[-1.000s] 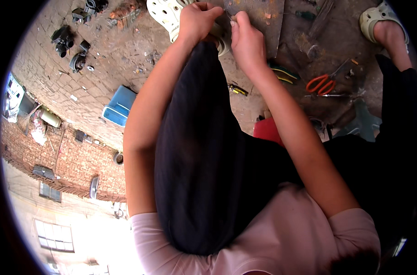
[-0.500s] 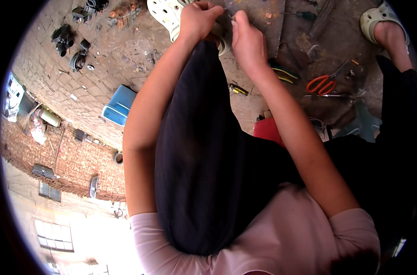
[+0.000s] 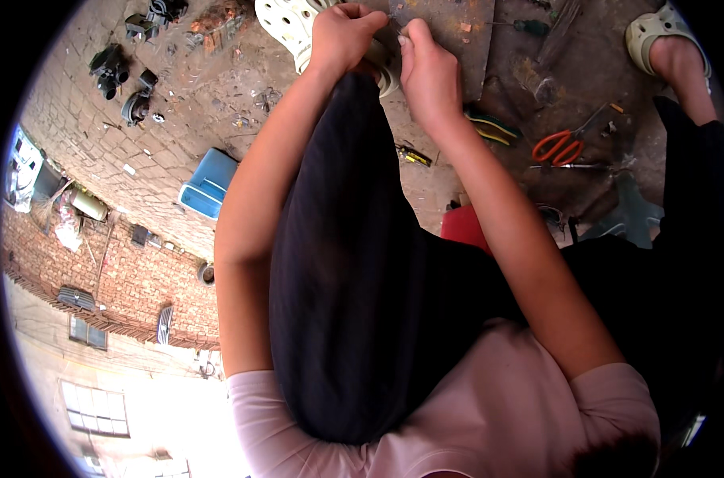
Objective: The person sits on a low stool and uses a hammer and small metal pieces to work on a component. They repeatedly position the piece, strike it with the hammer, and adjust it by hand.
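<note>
Near the top edge, beyond my bent knee, my left hand is closed with thumb and forefinger pinched together. Just right of it and slightly lower, my right hand is also closed, its thumb pressed to the curled forefinger. The fingertips of both hands come close together. A thin, dark sliver shows in the gap between them, too small to name. Under and beside my left hand is a pale clog on my foot. A flat, stained metal sheet lies just beyond my right hand.
Right of my right forearm lie pliers, orange-handled scissors, a thin metal rod and a green-handled screwdriver. A yellow-and-black tool lies between my arms. A blue plastic stool and black parts are at left.
My right hand has shifted very slightly to the left and down. My left hand keeps its pinch in nearly the same place.
</note>
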Motion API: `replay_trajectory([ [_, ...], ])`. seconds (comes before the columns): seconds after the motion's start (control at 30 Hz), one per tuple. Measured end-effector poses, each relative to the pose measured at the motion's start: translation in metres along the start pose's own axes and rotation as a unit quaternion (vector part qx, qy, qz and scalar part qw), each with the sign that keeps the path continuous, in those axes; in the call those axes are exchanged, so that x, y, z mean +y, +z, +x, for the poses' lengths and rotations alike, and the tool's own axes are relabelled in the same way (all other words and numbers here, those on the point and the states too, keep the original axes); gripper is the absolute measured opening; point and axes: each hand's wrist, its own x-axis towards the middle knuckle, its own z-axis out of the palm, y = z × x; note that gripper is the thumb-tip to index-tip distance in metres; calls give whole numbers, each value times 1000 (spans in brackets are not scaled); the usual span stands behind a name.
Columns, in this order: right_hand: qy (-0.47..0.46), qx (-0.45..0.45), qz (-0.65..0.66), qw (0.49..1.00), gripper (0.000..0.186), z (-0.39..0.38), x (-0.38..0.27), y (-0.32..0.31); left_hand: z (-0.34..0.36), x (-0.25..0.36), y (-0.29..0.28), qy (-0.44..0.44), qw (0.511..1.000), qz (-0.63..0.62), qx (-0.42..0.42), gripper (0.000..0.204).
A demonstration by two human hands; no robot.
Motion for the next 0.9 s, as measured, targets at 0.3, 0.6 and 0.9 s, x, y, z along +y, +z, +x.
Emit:
replay_trajectory([
  [0.3, 12, -18, 12, 1000, 10, 1, 9, -3, -1, 1, 1, 9, 1000, -14, 2, 19],
  [0.6, -17, 2, 6, 1000, 10, 0, 6, -1, 0, -2, 0, 1, 1000, -22, -7, 18],
  [0.9, 8, 3, -5, 1000, 10, 2, 3, 1, -1, 4, 0, 5, 1000, 16, 8, 18],
])
